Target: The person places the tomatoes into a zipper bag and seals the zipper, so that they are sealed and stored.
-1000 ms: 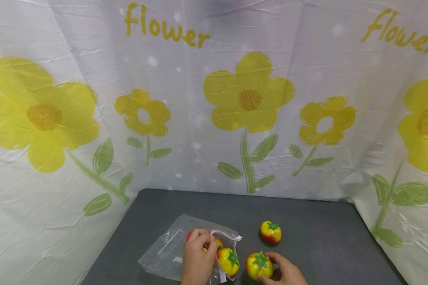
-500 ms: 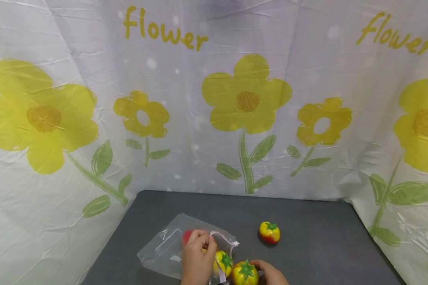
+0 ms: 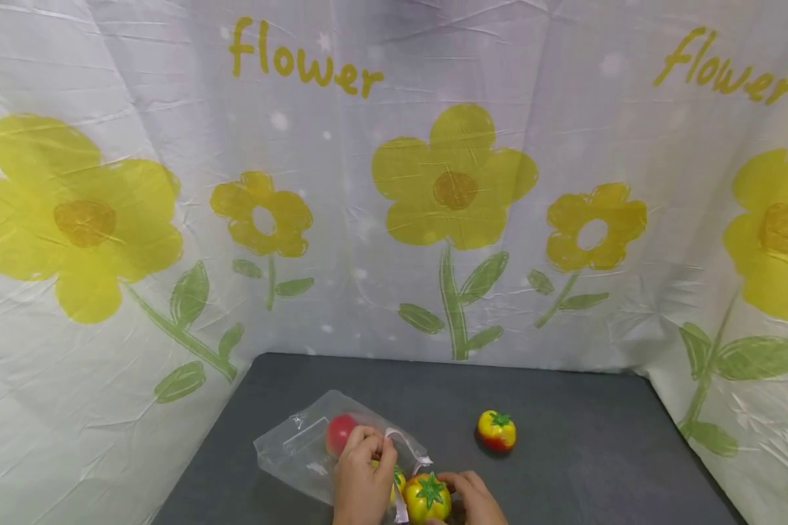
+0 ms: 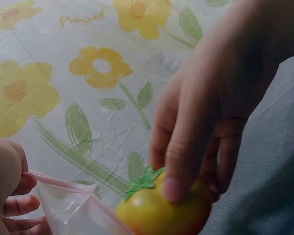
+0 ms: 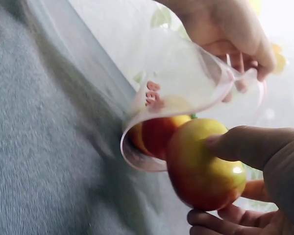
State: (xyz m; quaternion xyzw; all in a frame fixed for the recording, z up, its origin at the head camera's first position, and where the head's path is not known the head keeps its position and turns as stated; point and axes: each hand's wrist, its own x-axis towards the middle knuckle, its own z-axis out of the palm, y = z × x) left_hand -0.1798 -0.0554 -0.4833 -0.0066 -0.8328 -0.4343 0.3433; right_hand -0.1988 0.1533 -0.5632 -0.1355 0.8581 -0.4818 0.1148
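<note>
My left hand (image 3: 362,477) pinches the pink-edged rim of a clear plastic zip bag (image 3: 302,445), holding its mouth open toward the right. Through the plastic show a red round fruit (image 3: 341,430) and yellow-and-red tomatoes, partly behind my left fingers. A glossy yellow-and-red tomato (image 3: 427,499) with green star-shaped leaves is gripped in my right hand (image 3: 478,503), right at the bag's mouth. In the right wrist view this tomato (image 5: 201,166) overlaps the rim, with my thumb on its top and my fingers below. Red-and-yellow fruit (image 5: 159,134) lies just inside the bag.
Another yellow-and-red tomato (image 3: 497,430) sits on the dark grey table (image 3: 578,437), behind and to the right of my right hand. A white sheet (image 3: 341,292) printed with yellow flowers hangs behind the table and along its sides.
My right hand has moved left with the tomato, from beside the bag to its mouth. The fruit inside has shifted left, and more of the red one shows. My left hand stays on the rim.
</note>
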